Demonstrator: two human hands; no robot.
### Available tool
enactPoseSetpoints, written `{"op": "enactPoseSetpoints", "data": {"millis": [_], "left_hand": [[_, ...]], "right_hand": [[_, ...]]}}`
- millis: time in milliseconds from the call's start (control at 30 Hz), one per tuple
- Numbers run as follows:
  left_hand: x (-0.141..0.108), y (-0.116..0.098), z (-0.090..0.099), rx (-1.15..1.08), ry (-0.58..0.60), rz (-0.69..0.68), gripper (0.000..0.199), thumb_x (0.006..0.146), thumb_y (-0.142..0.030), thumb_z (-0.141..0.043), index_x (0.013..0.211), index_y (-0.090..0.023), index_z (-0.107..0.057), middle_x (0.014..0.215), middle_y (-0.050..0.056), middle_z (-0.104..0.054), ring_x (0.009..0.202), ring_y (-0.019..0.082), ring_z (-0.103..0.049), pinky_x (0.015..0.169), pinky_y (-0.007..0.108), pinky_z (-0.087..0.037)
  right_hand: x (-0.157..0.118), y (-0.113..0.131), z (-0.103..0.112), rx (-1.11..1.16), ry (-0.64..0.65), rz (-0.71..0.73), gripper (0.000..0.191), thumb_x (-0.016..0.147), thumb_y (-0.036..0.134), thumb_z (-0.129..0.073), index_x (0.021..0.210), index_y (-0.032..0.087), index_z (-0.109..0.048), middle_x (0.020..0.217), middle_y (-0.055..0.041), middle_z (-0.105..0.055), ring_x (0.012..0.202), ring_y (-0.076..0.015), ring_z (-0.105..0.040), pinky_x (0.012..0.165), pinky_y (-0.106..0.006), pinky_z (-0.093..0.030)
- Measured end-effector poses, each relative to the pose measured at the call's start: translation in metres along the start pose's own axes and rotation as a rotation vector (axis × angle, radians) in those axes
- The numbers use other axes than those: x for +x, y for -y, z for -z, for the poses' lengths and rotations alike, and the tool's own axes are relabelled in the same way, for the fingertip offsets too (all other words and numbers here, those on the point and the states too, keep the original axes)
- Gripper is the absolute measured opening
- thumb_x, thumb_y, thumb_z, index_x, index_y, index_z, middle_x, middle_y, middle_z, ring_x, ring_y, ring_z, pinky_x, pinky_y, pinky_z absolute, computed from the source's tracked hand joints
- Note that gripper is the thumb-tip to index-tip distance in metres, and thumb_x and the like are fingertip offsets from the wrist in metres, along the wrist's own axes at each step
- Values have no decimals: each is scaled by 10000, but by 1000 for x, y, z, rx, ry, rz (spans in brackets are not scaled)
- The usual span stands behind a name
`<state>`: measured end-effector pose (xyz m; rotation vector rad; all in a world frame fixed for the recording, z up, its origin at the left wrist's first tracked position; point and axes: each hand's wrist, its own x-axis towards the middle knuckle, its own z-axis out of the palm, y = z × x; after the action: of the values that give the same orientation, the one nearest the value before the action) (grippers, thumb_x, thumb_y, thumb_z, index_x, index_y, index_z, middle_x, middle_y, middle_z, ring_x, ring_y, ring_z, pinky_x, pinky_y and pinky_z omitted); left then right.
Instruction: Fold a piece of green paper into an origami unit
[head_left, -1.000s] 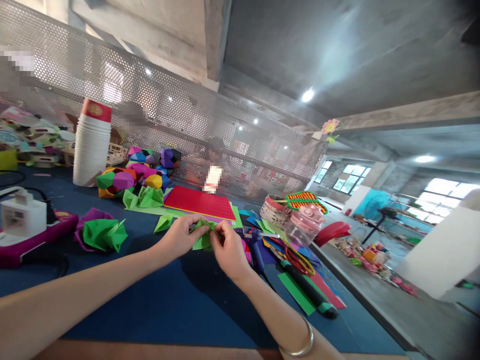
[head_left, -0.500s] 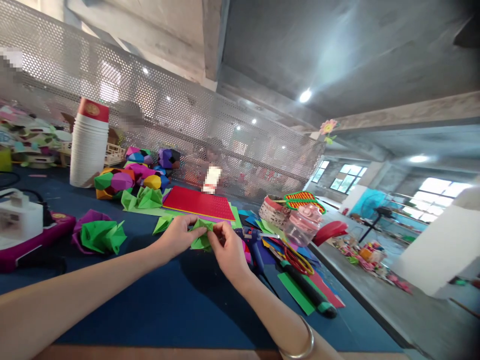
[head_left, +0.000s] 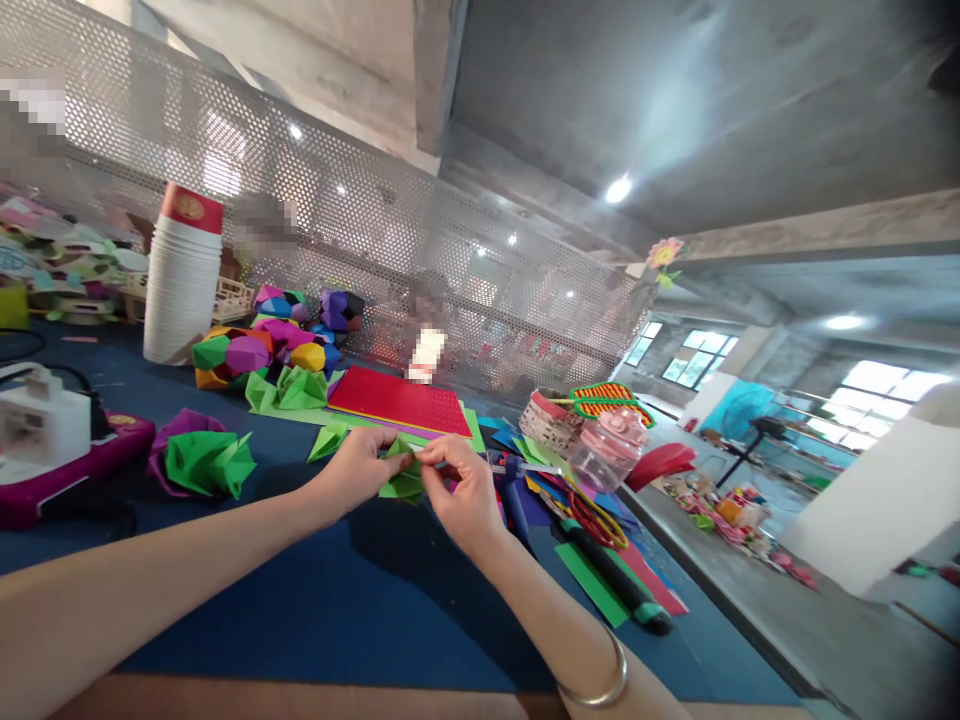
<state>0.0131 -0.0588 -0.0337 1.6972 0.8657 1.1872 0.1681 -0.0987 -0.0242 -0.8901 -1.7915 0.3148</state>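
A folded green paper piece point(head_left: 403, 480) is held above the blue table. My left hand point(head_left: 358, 472) pinches it from the left. My right hand point(head_left: 461, 490) is closed at its upper right edge, thumb and index finger pressed together by the paper; a small pale bit shows at those fingertips. Behind my hands lies a stack of red sheets point(head_left: 401, 402). Light green folded pieces point(head_left: 296, 388) sit left of that stack. A blue glue gun point(head_left: 516, 492) rests just right of my right hand.
At left are a purple and green paper form point(head_left: 202, 460), a magenta power strip point(head_left: 120, 445) and a cup stack point(head_left: 182, 280). On the right are a black-handled tool point(head_left: 615, 575), scissors point(head_left: 592, 515), a clear bottle point(head_left: 607, 450) and a basket point(head_left: 550, 422).
My right fingertips have shifted slightly up and away from the middle of the green paper to its edge. My left hand stays on the paper. The view has moved a little.
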Motion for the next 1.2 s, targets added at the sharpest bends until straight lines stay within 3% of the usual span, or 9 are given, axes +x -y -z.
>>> {"op": "enactPoseSetpoints", "data": {"millis": [67, 233, 367, 433, 533, 700, 933, 1200], "left_hand": [[0, 0, 1, 56, -22, -23, 202, 695, -340, -601, 641, -146, -607, 548, -21, -557, 544, 129, -513, 499, 220, -397], [0, 1, 3, 265, -38, -119, 160, 708, -292, -589, 630, -158, -629, 550, -20, -571, 574, 138, -522, 516, 220, -373], [-1, -2, 4, 387, -50, -173, 136, 731, -234, -544, 678, -154, -640, 582, -17, -580, 574, 125, -497, 547, 225, -354], [-2, -2, 4, 420, -61, -178, 136, 737, -217, -525, 685, -151, -632, 576, -20, -566, 560, 119, -474, 548, 229, -339], [-3, -2, 3, 417, -62, -176, 138, 743, -220, -517, 675, -152, -616, 575, -24, -551, 554, 115, -455, 541, 228, -324], [-4, -3, 1, 358, -10, -184, 176, 776, -273, -502, 704, -157, -613, 594, -25, -546, 580, 117, -450, 535, 220, -318], [-3, -1, 0, 459, 50, -192, 221, 818, -342, -485, 725, -170, -588, 631, -11, -556, 576, 124, -450, 538, 233, -289], [-5, 2, -3, 557, -20, -200, 135, 835, -237, -453, 748, -193, -546, 666, 14, -579, 642, 165, -535, 590, 250, -320]], "right_hand": [[2, 1, 3, 88, 40, -105, 72, 790, 216, -583, 775, 174, -639, 879, -51, -613, 793, -154, -582, 636, -242, -473], [7, -5, 7, 359, 116, -493, 209, 718, 353, -710, 727, 159, -632, 618, 28, -536, 565, -90, -467, 551, -218, -402], [5, -11, 5, 518, 184, -597, 333, 659, 420, -767, 821, 167, -622, 737, 10, -590, 642, -111, -534, 609, -242, -455], [4, -12, 4, 484, 222, -576, 353, 684, 458, -742, 830, 158, -626, 766, -5, -603, 674, -131, -558, 636, -268, -475], [1, -10, 2, 233, 211, -450, 319, 742, 457, -692, 757, 144, -632, 676, 2, -587, 625, -129, -538, 597, -248, -441], [0, -7, 3, -190, 119, -231, 230, 837, 357, -593, 723, 158, -609, 667, -7, -585, 616, -129, -519, 570, -232, -386], [-7, -3, 0, -487, 99, 21, 154, 858, 175, -501, 705, 189, -521, 730, -17, -547, 677, -146, -509, 608, -250, -362], [-7, -7, -2, -392, 123, -81, 119, 864, 171, -504, 766, 187, -569, 759, -37, -595, 700, -164, -550, 618, -255, -400]]}}
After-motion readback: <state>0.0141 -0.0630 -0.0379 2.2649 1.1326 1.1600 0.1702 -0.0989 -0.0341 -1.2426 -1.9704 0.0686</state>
